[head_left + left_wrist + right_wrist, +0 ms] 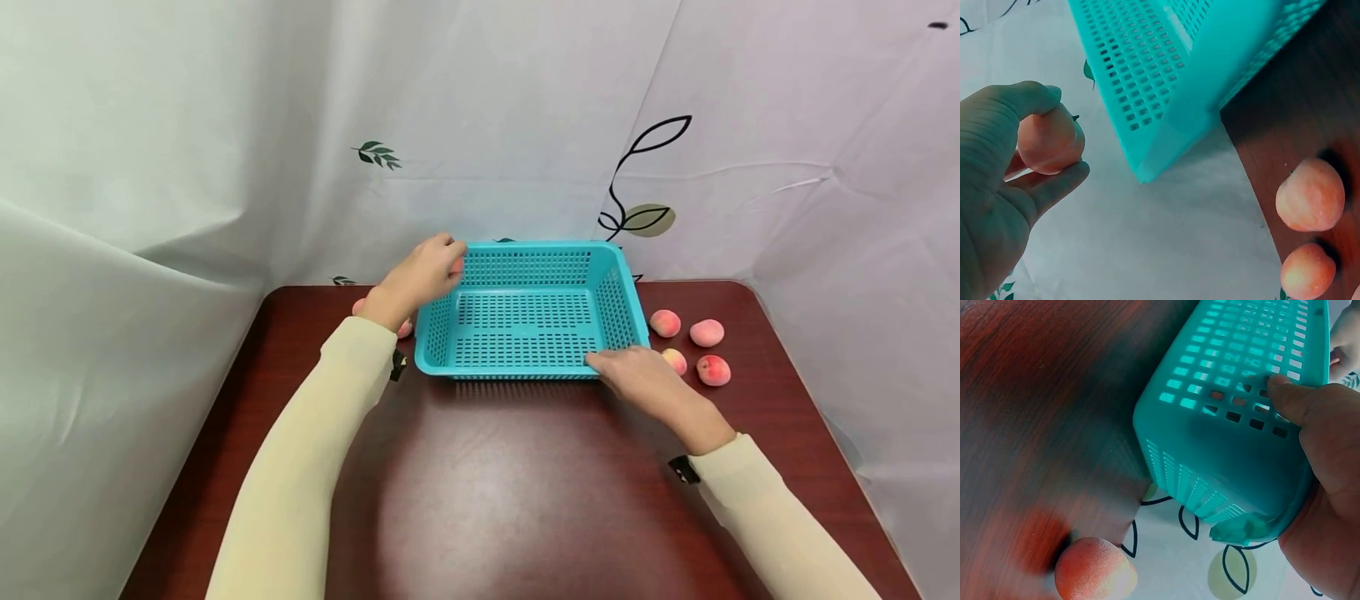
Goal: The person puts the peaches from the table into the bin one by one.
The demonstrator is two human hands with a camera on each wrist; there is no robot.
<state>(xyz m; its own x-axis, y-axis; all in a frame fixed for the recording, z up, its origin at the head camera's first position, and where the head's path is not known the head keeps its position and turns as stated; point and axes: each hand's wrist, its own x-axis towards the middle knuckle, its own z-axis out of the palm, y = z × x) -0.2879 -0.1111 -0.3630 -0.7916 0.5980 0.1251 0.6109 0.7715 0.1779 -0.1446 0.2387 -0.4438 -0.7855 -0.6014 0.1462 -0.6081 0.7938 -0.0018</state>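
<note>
holding a peach [1047, 142] (basket [510, 372] gripped too)

Perforated turquoise basket [525, 372]; raised pinkish peach [1052, 142] — near its corner.

Turquoise basket [525, 331] (grid-patterned), yellow-flushed pink peaches [707, 333], reddish-brown table [525, 483], cream sleeves [300, 458]

One basket [517, 371], one table [495, 492] — and at least seven peaches [713, 371].
</note>
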